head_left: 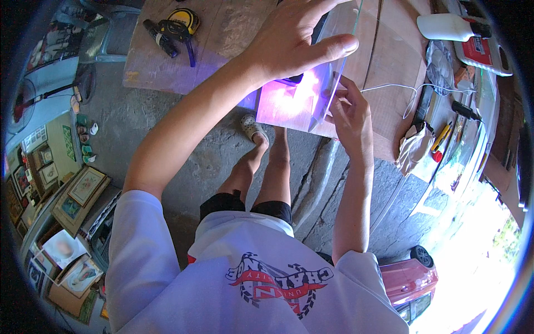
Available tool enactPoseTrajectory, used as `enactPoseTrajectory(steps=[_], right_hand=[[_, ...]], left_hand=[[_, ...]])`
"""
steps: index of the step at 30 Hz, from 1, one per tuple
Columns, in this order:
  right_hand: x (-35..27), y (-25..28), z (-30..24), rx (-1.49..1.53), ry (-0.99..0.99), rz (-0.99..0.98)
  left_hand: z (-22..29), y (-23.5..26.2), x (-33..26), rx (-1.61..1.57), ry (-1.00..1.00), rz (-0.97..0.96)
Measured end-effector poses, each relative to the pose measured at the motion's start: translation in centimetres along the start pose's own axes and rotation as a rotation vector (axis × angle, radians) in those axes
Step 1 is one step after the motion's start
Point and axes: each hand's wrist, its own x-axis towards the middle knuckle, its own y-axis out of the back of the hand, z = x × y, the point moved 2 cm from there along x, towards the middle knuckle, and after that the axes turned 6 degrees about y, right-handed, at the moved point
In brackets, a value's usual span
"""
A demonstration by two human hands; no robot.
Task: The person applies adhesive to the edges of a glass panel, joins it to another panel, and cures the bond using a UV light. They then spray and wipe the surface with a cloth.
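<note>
The person's left hand [295, 42] extends over the bench [397, 33], its thumb spread wide beside a clear sheet [343, 25]; the other fingertips leave the view, so its grip cannot be told. The right hand [351, 114], fingers partly bent, meets the sheet's near right edge; whether they clasp it is unclear. The sheet stands tilted between the hands, beside a bright violet light [300, 94]. A yellow-and-black tape measure [183, 22] lies left, a white bottle [445, 26] right.

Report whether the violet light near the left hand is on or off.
On: the violet light glares, tinting the wooden tabletop purple.
</note>
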Motion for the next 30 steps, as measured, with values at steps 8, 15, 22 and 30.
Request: enactPoseTrajectory(steps=[8,15,22,30], right_hand=[[0.0,0.0,-0.1,0.008,0.002,-0.004],[0.0,0.0,-0.3,0.014,0.001,0.001],[0.0,-0.1,-0.3,0.021,0.010,0.007],[0.0,0.0,-0.3,0.013,0.012,0.006]], left_hand=[[-0.3,-0.1,0.0,0.001,0.026,-0.016],[-1.0,-0.4,0.0,-0.010,-0.037,0.015],[-0.6,-0.2,0.1,-0.005,-0.019,-0.002],[-0.6,-0.2,0.1,-0.011,0.004,-0.015]])
